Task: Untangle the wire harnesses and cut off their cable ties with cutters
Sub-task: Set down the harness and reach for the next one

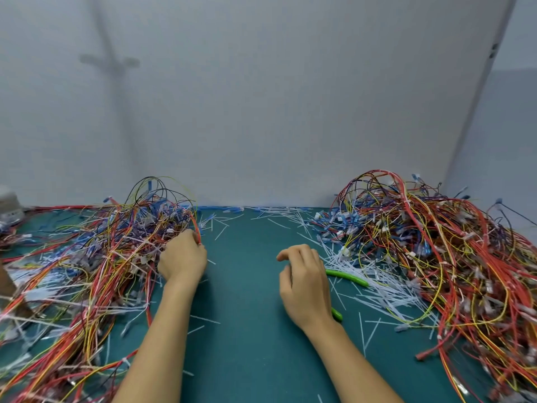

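Observation:
A big tangle of red, yellow and blue wire harnesses (pixel 96 257) covers the left of the green mat. A second pile of harnesses (pixel 436 242) fills the right. My left hand (pixel 183 257) is closed at the right edge of the left pile, pinching a red wire (pixel 195 225) that arches up from it. My right hand (pixel 305 280) rests on the mat over the green-handled cutters (pixel 347 277); one handle pokes out to its right, the other (pixel 337 314) shows near my wrist. Its fingers are curled, and whether they grip the cutters is hidden.
Cut white cable-tie pieces (pixel 374 292) lie scattered over the green mat (pixel 247 301), thickest beside the right pile and along the back edge. A grey partition wall (pixel 261 112) closes the back. A pale object (pixel 10 207) sits at the far left edge.

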Tool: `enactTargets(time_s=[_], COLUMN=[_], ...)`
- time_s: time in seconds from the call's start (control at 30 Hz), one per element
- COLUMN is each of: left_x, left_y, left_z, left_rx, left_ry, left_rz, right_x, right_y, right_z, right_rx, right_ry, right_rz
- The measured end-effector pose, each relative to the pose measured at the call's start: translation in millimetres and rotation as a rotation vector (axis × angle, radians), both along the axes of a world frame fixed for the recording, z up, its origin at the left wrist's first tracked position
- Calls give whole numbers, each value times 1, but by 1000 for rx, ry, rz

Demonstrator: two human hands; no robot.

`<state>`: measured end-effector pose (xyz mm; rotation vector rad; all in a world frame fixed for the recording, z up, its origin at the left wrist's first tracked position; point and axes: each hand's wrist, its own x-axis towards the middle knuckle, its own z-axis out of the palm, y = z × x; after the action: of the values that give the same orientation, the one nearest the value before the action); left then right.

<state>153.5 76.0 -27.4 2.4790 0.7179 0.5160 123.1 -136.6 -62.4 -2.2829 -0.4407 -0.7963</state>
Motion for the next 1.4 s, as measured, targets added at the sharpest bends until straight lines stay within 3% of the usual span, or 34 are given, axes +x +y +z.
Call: enactTargets(time_s=[0.17, 0.33, 0.43, 0.53, 0.63, 0.73, 0.83, 0.97, 1.2, 1.4], left_x=[-3, -12, -15, -18, -19, -19, -16, -15, -18, -17], left_y=[-6, -12, -16, -18, -12, 0, 13, 33, 54, 59], left_z=[8, 16, 18, 22, 29, 39, 47, 48, 42, 57], left_rx=[-40, -94, -33, 32, 130, 319, 413, 177, 186, 83], left_ry=[-233, -333, -264, -67, -67, -234, -116, 97, 36, 34], left_rz=[-170, -423, -529, -604, -446, -59, 187, 173, 127, 25], right_x=[0, 2, 5, 7, 7, 7, 8, 7, 7, -1], right_y=[2, 4, 8, 10, 10, 9, 9, 10, 10, 33], right_z=[-1, -3, -5, -7, -9, -8, -8, -9, -10, 2], right_rx=[3, 56, 140, 183, 148, 142, 136, 98, 85, 184], right_ry=[-24, -22, 28, 98, 120, 123, 125, 128, 130, 198], right_rz=[10, 19, 62, 111, 131, 130, 132, 143, 138, 203])
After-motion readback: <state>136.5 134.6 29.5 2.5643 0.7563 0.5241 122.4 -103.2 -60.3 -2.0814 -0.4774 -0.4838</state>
